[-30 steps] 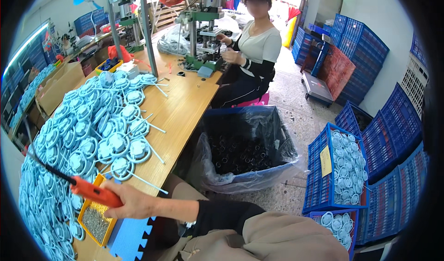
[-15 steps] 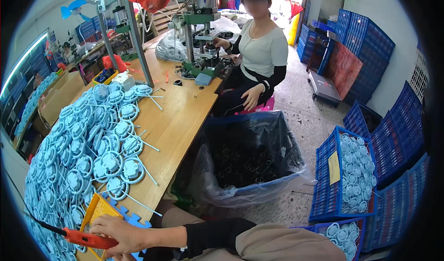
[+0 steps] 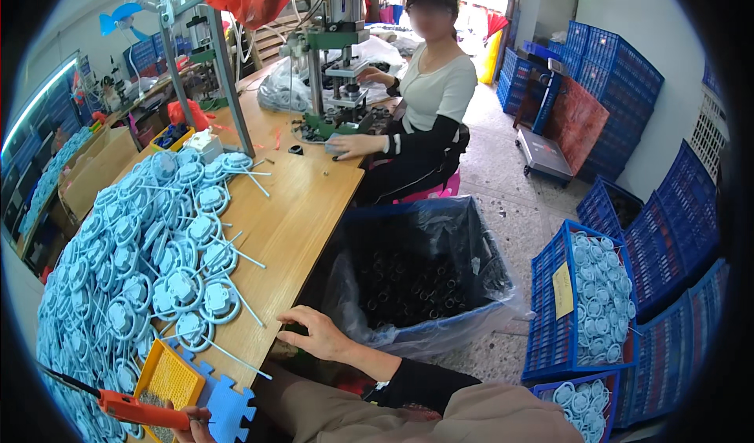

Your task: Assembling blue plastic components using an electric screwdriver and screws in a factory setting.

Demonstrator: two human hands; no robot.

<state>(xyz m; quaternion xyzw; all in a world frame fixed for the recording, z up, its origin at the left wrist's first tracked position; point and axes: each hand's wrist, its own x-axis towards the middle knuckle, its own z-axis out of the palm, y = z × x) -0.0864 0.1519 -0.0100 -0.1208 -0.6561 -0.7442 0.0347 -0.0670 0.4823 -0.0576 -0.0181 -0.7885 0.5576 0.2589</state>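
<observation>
Left hand (image 3: 182,431), low at near edge, mostly cut off, fingers wrapped round orange tool (image 3: 133,406), tip pointing left over yellow tray (image 3: 166,376). Right hand (image 3: 316,333) spread flat on tabletop (image 3: 302,207) edge, bracing. Blue plastic parts (image 3: 133,262) heaped left within reach.

head-worn fisheye, looking down, workbench (image 3: 306,207) close below

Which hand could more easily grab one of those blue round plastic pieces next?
Probably the right hand: it lies empty on the wooden table edge, close to the nearest blue round pieces. The left hand, at the lower edge, is already gripping an orange tool.
</observation>
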